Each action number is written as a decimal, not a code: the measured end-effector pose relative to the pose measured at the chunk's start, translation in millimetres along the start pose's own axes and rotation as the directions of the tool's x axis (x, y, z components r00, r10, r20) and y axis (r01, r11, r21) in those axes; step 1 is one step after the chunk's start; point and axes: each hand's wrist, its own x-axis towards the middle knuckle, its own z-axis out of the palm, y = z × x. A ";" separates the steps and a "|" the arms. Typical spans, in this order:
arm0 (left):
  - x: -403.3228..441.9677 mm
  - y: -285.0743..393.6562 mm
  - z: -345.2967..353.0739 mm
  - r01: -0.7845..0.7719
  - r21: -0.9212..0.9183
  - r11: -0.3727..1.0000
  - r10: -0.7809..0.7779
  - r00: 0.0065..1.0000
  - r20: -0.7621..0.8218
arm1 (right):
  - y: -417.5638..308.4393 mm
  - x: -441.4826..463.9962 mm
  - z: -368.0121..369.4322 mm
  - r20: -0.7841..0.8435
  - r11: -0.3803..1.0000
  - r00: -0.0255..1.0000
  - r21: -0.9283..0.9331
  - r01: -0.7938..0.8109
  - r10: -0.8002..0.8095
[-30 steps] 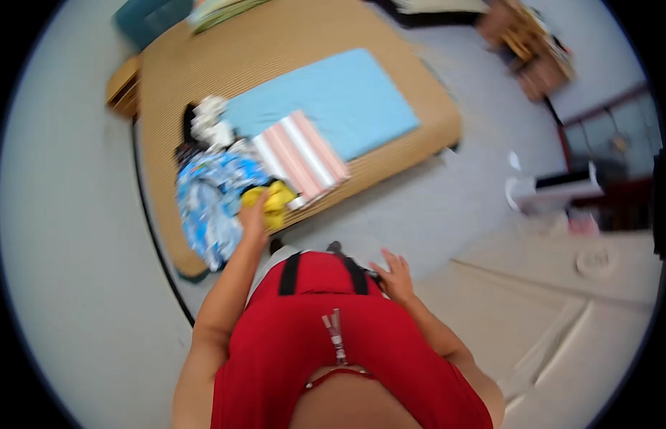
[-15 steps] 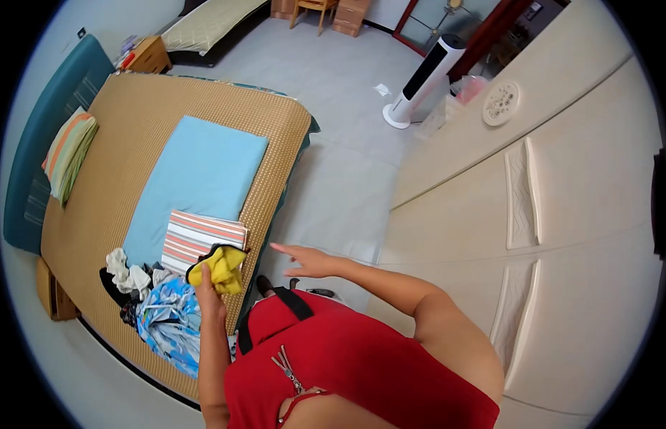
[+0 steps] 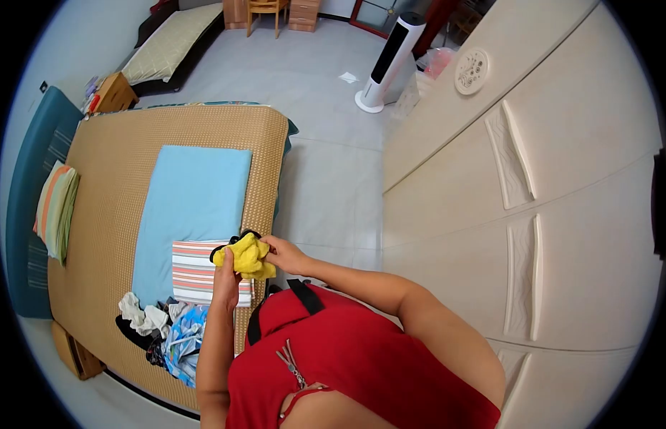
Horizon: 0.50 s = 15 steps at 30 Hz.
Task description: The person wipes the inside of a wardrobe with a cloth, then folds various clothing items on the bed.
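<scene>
A small yellow cloth point(image 3: 248, 257) with black edging is held up in front of my body, bunched between both hands. My left hand point(image 3: 226, 279) grips its left side, thumb on top. At the right edge, the fingers of my right hand point(image 3: 286, 256) are closed on the cloth. Beneath it on the bed lies a folded striped cloth point(image 3: 193, 275), red, white and grey, partly covered by my left hand and the yellow cloth. A flat light-blue cloth point(image 3: 193, 193) lies beyond it. Left of my left forearm is a pile with a blue patterned garment point(image 3: 183, 343) and white pieces point(image 3: 141, 314).
The bed point(image 3: 104, 207) has a woven mat, a teal headboard point(image 3: 40, 164) and a striped pillow point(image 3: 57, 207). Pale wardrobe doors point(image 3: 447, 214) with raised handles stand on my right. A white tower fan point(image 3: 379, 82) stands on the floor ahead.
My right hand has come left from open air and taken hold of the yellow cloth. The left hand keeps its grip. The whole view has turned slightly.
</scene>
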 end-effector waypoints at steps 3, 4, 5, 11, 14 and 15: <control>10.8 -3.1 -4.9 0.002 0.015 1.000 -0.001 0.999 -0.041 | -0.8 2.0 -9.3 -0.095 0.997 0.994 -0.048 0.058 -0.062; 12.4 -1.5 -5.4 -0.039 0.037 0.999 0.041 0.998 -0.053 | -7.1 0.3 -15.7 -0.112 0.996 0.993 -0.078 0.035 -0.044; 12.5 0.7 -5.2 -0.101 0.045 0.994 0.103 0.993 -0.063 | -14.3 -3.2 -24.8 -0.128 0.994 0.991 -0.107 0.014 -0.028; 25.9 1.3 -28.8 -0.136 -0.060 0.989 0.129 0.986 -0.103 | -8.3 -13.1 -60.7 -0.224 0.978 0.973 -0.207 0.004 -0.052; 21.2 6.2 -28.1 -0.182 -0.100 0.978 0.167 0.975 -0.147 | -9.8 -19.6 -78.5 -0.303 0.977 0.950 -0.169 -0.133 0.076; 21.7 6.9 -31.7 -0.197 -0.108 0.974 0.178 0.970 -0.165 | -12.2 -20.5 -83.0 -0.288 0.971 0.958 -0.234 -0.054 -0.016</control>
